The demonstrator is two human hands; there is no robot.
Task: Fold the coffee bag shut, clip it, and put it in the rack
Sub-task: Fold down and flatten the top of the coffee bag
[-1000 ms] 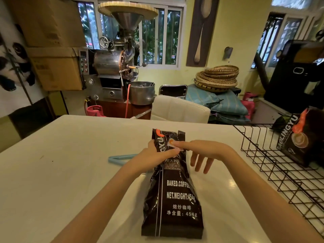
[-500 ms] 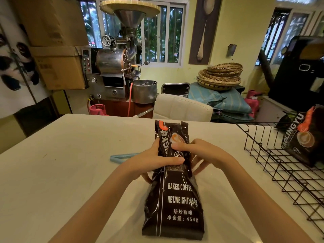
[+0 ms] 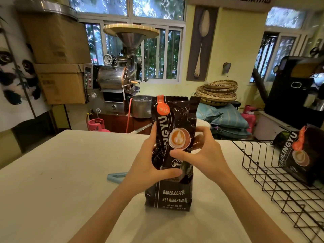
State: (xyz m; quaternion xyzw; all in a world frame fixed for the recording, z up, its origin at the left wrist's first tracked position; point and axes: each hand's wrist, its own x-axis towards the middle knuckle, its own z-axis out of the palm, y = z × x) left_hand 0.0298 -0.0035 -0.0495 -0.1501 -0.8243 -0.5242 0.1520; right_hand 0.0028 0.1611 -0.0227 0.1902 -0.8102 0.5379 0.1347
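Observation:
A black coffee bag (image 3: 175,127) with orange print stands upright on the white table (image 3: 52,181), its top unfolded and pointing up. My left hand (image 3: 149,163) grips the bag's left side at mid-height, thumb across the front. My right hand (image 3: 203,155) holds the right side, thumb on the front and fingers behind. A light blue clip (image 3: 116,177) lies flat on the table just left of my left hand, partly hidden by it. The black wire rack (image 3: 263,165) stands at the right.
A second black coffee bag (image 3: 305,155) leans in the rack at the far right. Beyond the table's far edge are a white chair back, a coffee roaster (image 3: 119,79), cardboard boxes and stacked woven baskets (image 3: 217,92).
The bag lay tilted back with its top pressed down; now it stands upright with the top raised. Both hands moved to its sides.

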